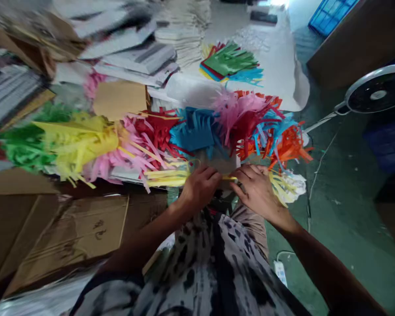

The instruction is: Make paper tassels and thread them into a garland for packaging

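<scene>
From my remote post, I see yellow fringed paper (167, 179) stretched along the near side of the tabletop (279, 57), its narrow band running between two hands just apart. The left hand (202, 184), fingers bunched, and the right hand (258, 188), thumb and fingers drawn together, pinch it. Loose strips spread leftward; blue fringed paper (197, 131) lies just beyond.

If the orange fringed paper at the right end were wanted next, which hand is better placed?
Probably the right hand: it is nearer the orange fringed paper, while the left hand would have to reach past it. Both are on the yellow paper, though.
</scene>
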`<control>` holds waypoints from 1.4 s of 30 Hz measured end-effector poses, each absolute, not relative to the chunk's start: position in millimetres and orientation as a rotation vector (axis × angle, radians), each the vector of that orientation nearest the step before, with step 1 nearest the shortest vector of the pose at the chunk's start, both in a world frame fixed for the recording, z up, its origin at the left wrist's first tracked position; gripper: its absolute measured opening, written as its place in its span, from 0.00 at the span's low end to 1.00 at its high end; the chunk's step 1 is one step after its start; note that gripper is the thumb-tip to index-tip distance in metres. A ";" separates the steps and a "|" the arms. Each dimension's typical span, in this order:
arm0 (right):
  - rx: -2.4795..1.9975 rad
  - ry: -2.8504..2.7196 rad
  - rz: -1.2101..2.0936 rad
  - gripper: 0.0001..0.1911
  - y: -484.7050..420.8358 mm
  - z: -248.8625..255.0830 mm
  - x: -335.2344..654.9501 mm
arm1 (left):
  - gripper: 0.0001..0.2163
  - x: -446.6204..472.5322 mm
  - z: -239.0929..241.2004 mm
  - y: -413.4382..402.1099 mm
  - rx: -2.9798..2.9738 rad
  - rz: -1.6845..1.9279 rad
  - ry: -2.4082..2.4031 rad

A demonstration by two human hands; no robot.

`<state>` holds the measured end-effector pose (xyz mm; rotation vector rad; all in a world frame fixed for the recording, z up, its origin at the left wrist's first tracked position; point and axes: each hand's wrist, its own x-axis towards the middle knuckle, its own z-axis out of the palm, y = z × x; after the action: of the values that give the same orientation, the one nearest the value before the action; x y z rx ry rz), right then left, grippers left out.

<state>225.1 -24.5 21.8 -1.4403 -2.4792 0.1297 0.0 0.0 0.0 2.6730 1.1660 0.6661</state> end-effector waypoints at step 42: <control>-1.381 -2.393 0.069 0.08 -18.5 26.7 232.4 | 0.08 -37.7 24.1 -13.5 2.719 0.847 1.235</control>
<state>232.4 -18.5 26.7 -1.3810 -2.3929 0.0694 -37.7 -13.5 24.1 2.7193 1.2350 0.8467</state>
